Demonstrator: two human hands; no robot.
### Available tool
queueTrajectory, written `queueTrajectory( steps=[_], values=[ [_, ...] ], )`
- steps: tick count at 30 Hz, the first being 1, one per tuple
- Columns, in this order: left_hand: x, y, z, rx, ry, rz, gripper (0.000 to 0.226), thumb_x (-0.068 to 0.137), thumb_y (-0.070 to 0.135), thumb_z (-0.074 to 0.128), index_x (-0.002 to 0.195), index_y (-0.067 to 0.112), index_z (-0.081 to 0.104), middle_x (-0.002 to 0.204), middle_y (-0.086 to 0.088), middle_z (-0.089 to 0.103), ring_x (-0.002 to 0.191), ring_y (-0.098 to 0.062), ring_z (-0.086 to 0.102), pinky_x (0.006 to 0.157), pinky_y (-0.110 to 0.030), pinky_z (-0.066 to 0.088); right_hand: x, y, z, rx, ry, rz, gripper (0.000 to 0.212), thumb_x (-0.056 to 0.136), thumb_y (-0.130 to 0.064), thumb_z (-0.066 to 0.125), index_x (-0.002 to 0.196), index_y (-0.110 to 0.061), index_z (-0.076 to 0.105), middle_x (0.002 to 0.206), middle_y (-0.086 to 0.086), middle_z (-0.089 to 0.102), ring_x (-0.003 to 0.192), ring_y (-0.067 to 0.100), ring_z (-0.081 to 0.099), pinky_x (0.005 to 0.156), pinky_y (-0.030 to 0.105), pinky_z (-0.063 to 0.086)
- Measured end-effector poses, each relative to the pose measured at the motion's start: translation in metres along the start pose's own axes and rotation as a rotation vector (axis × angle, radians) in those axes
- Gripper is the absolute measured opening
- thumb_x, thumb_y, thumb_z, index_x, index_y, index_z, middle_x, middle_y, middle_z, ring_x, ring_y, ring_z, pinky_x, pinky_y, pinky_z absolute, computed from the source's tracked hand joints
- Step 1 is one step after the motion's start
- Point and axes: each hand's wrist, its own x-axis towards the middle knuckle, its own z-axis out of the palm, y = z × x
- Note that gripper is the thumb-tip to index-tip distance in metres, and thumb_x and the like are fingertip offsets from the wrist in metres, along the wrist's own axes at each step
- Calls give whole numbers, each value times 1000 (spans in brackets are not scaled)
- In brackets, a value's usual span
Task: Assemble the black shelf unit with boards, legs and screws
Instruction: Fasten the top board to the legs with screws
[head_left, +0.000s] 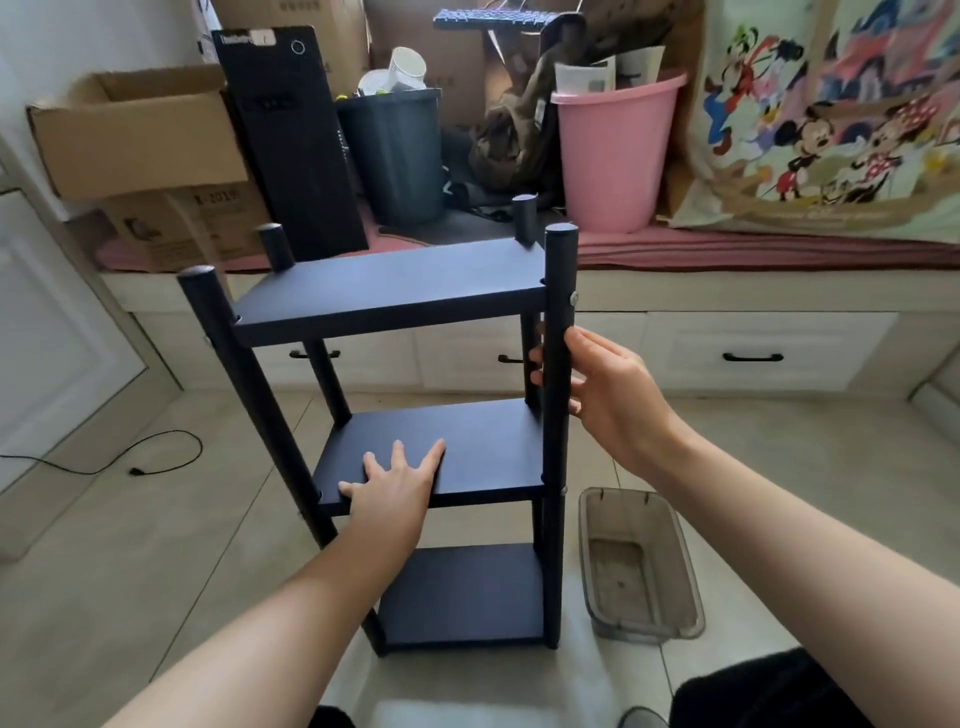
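I'm looking down at the black shelf unit (415, 415), upright on the tiled floor (130, 545) right in front of me, three boards fixed between four legs. My left hand (392, 486) lies flat on the middle board (483, 441), fingers spread and straight, gripping nothing. My right hand (597, 389) is wrapped around the front right leg (558, 415) just below a silver screw (573, 298), fingers curled behind it, thumb in front. A clear plastic tray (639, 566) sits on the floor just beside the unit. On the ledge behind stand a pink bucket (613, 156), a dark bin (400, 156) and a black computer tower (291, 150); its label is too blurred to read for sure.
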Motion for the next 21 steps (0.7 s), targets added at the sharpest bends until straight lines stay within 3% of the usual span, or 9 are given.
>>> queueTrajectory(
  steps=[7,21],
  values=[
    [7,23,3,35,-17,-20,110,91,-3,64,158,40,-13,166,-18,5,145,-50,17,106,-66,37,3,-4,-21,-11,16,11,28,100,-34,50,103,-22,75,102,0,73,93,19,70,77,30,49],
    [6,28,7,111,40,38,114,87,-6,67,159,33,-12,167,-18,7,146,-51,18,101,-62,42,-4,-4,-41,-39,36,17,26,102,-29,50,110,-19,72,106,1,74,103,27,71,88,40,51]
  ],
)
